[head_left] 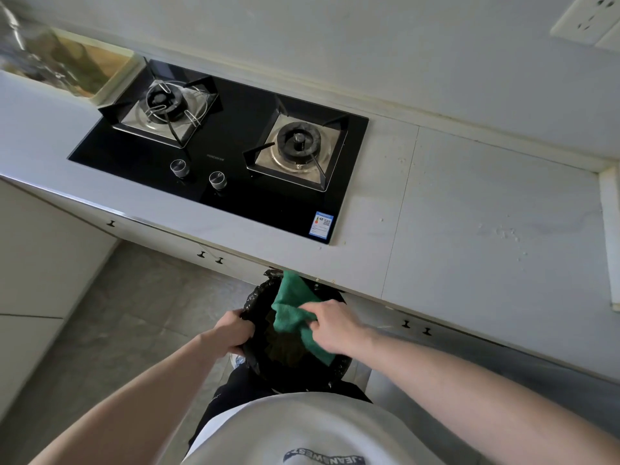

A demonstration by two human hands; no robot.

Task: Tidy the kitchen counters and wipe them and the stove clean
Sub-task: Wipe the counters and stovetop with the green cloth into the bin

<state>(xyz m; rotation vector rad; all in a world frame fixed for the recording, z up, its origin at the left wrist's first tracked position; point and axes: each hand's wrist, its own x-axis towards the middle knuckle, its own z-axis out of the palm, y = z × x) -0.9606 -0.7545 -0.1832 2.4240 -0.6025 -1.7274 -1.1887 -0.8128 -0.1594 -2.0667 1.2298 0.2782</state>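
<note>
R hand (332, 325) pinches green cloth (293, 310); L hand (233, 332) grips bin (268, 364) rim.

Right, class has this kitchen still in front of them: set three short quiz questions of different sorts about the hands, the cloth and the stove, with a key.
1. True or false: the right hand holds the green cloth over the black-lined bin.
2. What does the left hand grip? A) a stove knob B) the rim of the bin C) a cabinet handle
3. Fill in: the stove has ___ burners.

Key
1. True.
2. B. It grips the bin's rim on the person's left side.
3. Two, each under a pan support, with two knobs towards the front edge.
</note>
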